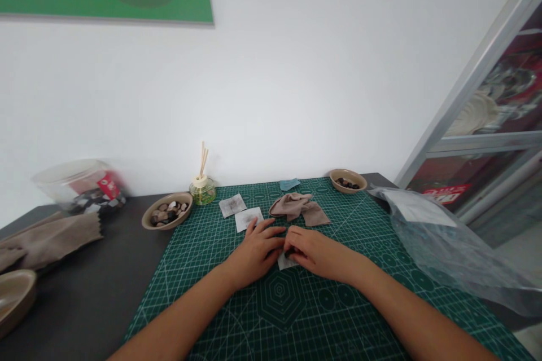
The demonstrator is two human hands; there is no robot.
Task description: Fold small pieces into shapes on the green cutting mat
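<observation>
Head view: small dark piece (288,254) being pinched by right hand (311,248) over pale sheet (288,262); left hand (257,248) being rested beside it, fingers spread, palm down. White lettering being shown on red jar label (109,185), too blurred to read. Dark counter (121,262) being partly covered by green mat (199,254), printed with grid and nested hexagons (279,292); white wall (296,79) being seen behind. Brown, black pieces (170,213) being held in tan bowl (167,228).
</observation>
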